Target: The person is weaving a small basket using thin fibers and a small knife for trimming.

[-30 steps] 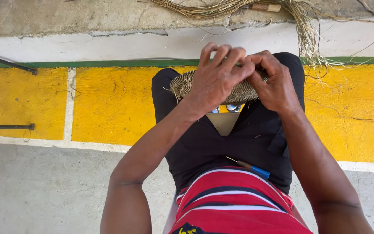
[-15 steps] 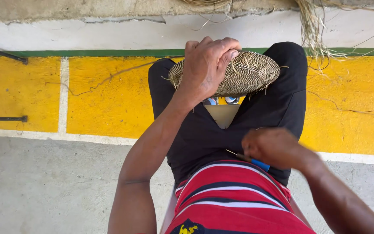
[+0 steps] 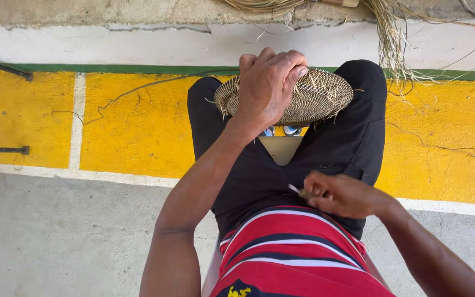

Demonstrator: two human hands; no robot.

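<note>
The left hand (image 3: 268,82) clamps the woven disc (image 3: 303,96) on the knees, hiding its near edge. Below the disc, the right hand (image 3: 342,193) pinches a small, mostly hidden tool (image 3: 294,189).

A round woven piece (image 3: 309,98) of tan straw, shaped like a shallow dome or small basket base, rests across the person's knees on the black trousers, near their far end. Its weave is tight and ribbed, with loose fibre ends sticking out around the rim, most at the left and lower right edges. Its domed side faces up and it tilts slightly. The left part is covered; the right part shows in full. A thin, pale, pointed tool (image 3: 297,190) lies near the lap's near end, mostly hidden
</note>
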